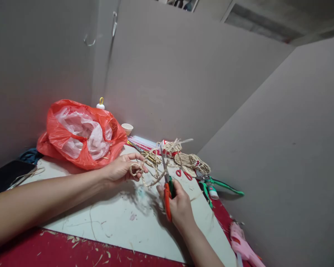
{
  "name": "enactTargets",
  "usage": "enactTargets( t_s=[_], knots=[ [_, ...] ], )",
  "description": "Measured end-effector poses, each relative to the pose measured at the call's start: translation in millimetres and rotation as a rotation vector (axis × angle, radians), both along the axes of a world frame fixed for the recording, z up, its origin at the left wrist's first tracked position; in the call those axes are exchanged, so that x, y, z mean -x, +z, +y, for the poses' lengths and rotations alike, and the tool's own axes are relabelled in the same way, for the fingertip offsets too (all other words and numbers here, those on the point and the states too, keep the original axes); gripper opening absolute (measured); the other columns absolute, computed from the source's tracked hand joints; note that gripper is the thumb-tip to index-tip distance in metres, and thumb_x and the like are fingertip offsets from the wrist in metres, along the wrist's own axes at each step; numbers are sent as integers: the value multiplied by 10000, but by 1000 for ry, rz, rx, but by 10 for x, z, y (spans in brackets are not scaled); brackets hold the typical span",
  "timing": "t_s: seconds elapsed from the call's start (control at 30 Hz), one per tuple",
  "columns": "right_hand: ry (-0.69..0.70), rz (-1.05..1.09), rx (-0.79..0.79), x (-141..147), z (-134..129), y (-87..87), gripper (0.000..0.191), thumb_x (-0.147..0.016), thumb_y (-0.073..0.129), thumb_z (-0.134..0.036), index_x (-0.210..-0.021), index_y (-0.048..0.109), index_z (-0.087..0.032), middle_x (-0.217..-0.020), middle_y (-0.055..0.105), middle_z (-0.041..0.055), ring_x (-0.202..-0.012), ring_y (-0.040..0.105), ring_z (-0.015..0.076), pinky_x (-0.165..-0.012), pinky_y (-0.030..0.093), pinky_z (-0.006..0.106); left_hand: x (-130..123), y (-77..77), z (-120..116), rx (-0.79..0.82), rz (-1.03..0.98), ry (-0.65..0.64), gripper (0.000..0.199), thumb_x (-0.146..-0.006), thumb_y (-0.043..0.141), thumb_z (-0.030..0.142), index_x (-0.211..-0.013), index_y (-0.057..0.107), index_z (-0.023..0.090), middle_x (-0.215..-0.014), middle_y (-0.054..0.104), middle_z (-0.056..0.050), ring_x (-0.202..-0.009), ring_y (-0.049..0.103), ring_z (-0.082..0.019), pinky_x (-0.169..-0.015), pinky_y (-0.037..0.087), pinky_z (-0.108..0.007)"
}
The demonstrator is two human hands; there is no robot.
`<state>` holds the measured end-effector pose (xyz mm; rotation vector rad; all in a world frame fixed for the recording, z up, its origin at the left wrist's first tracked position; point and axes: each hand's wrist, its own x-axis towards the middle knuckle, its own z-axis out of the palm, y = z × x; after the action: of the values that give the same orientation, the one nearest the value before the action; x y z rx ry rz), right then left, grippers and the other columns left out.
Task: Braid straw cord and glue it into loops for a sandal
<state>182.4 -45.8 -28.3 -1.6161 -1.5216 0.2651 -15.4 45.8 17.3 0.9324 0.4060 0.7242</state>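
A loop of braided straw cord (151,184) hangs from the fingers of my left hand (121,168), which pinches it above the white board. My right hand (180,205) grips scissors (167,200) with orange and green handles, blades pointing up and away from me. The cord's strand runs across to the blades; whether they are open around it I cannot make out. Behind the blades lie a woven straw sole (186,160) and more coiled straw cord (172,147). Small red-handled scissors (187,175) rest close by.
A red plastic bag (64,142) stands at the left on the white board (114,222), near a paper cup (127,128). Green-handled pliers (225,185) and a pink glue gun (243,246) lie at the right. Straw scraps litter the red tabletop (80,250). Grey walls close in behind.
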Motion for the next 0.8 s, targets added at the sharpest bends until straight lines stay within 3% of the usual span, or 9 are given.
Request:
enactTargets(
  t_s=[0.13,0.27,0.43,0.57,0.8],
  knots=[
    [37,-201,15,32,-18,-28,297,-774,601,-406,-738,355,-245,-536,429,-85,-482,420,127,-492,340,233,28,59,14,56,-36,-34,170,-726,651,118,-824,515,147,-698,646,-21,-465,549,-50,-484,425,-155],
    [34,-384,15,35,-35,-44,241,-785,563,-369,-842,368,-239,-613,531,-43,-533,503,164,-525,376,259,57,102,-1,77,-69,-87,172,-707,628,81,-827,522,142,-694,624,-3,-456,542,-40,-493,441,-156],
    [-70,-547,-53,-18,-14,-38,233,-783,557,-380,-847,388,-232,-658,584,5,-612,575,213,-554,389,282,73,116,-21,68,-92,-117,143,-713,620,83,-817,535,132,-699,615,1,-446,521,-29,-483,430,-156],
    [-166,-624,-130,-53,0,-5,296,-769,580,-481,-803,426,-231,-638,562,2,-601,565,208,-545,365,277,61,88,-33,49,-86,-116,156,-714,647,107,-814,531,137,-754,610,13,-447,514,-20,-480,430,-164],
    [-154,-653,-191,-84,-14,42,325,-776,572,-526,-739,457,-224,-640,529,-13,-585,521,162,-537,334,257,34,20,-12,38,-43,-45,225,-672,684,99,-844,548,153,-645,562,49,-432,503,-24,-452,406,-137]
  ],
)
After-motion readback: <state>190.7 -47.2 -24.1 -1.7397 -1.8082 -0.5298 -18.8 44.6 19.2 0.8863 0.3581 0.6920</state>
